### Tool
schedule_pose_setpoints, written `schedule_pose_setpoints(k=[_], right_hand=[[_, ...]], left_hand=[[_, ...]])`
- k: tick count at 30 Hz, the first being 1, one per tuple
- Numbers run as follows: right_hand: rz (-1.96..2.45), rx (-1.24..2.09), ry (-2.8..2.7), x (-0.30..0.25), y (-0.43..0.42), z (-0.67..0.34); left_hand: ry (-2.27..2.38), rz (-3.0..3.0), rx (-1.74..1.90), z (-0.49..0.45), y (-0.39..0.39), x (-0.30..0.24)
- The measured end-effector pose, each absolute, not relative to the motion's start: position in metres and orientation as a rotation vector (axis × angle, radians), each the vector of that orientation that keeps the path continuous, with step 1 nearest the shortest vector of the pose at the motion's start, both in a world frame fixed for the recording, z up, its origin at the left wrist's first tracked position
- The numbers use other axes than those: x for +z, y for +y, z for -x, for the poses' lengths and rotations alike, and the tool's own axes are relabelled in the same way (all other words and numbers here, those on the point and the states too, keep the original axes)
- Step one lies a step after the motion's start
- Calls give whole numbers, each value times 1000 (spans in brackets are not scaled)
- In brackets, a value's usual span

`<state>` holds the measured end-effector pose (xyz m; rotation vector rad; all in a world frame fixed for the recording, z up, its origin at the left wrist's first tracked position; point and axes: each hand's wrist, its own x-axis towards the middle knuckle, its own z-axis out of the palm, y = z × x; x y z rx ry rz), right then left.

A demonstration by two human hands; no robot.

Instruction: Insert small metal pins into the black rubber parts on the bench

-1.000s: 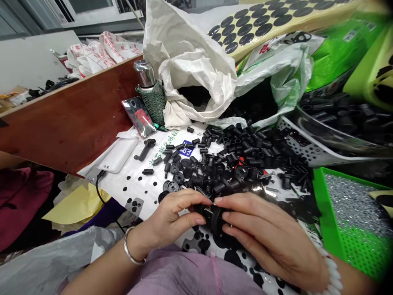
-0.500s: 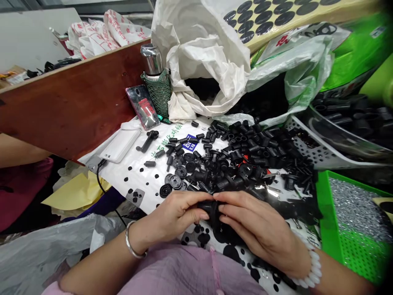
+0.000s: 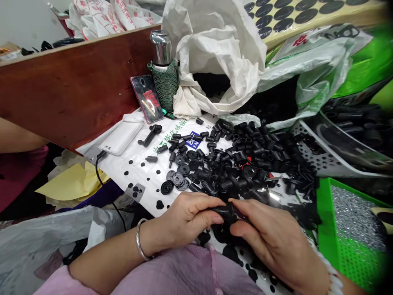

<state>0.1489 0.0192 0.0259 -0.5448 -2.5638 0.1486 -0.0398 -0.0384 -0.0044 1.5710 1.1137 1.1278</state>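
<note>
My left hand (image 3: pixel 187 217) and my right hand (image 3: pixel 273 241) meet low in the middle, both pinching one small black plastic part (image 3: pixel 227 212) between thumbs and fingertips. A silver bangle circles my left wrist. Just beyond the hands lies a heap of small black plastic parts (image 3: pixel 242 159) spread over a white printed sheet (image 3: pixel 138 164). A few ribbed black discs (image 3: pixel 176 180) lie at the heap's near left edge.
A brown wooden board (image 3: pixel 73 86) stands at the left. A metal flask in green netting (image 3: pixel 164 69), a phone (image 3: pixel 147 102), a white power bank (image 3: pixel 121 137), white bags (image 3: pixel 221 53) and a green tray of small metal pieces (image 3: pixel 353 217) surround the heap. Another person's arm (image 3: pixel 15 137) shows at far left.
The view has tilted down a little, so everything sits higher in frame. My hands have turned the black part and keep their pinch on it.
</note>
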Motion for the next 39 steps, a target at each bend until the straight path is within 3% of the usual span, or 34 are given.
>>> schedule_pose_setpoints(k=[6,12,17,23,29,36,39], right_hand=[[377,-44,-2777,31,21,-158],[567,188,-2695,28,20,-157],[374,-22,-2755,26,19,-161],[702,379,-2632,24,15,-153],[630,265,-2634,20,10,-163],[1125,1284,-2106,17,-2,-146],[1062,1174,-2178,28,8,-152]], left_hand=[[1043,-1413,991,41,-38,-2],[1120,-1688,1127,37,-38,-4],[1066,-1466,997,36,-39,-3],[1145,-1784,1094,32,-39,-8],[1159,-1803,1072,31,-37,-9],[1306,-2227,1183,26,-44,-18],[1360,-2237,1220,31,-38,-13]])
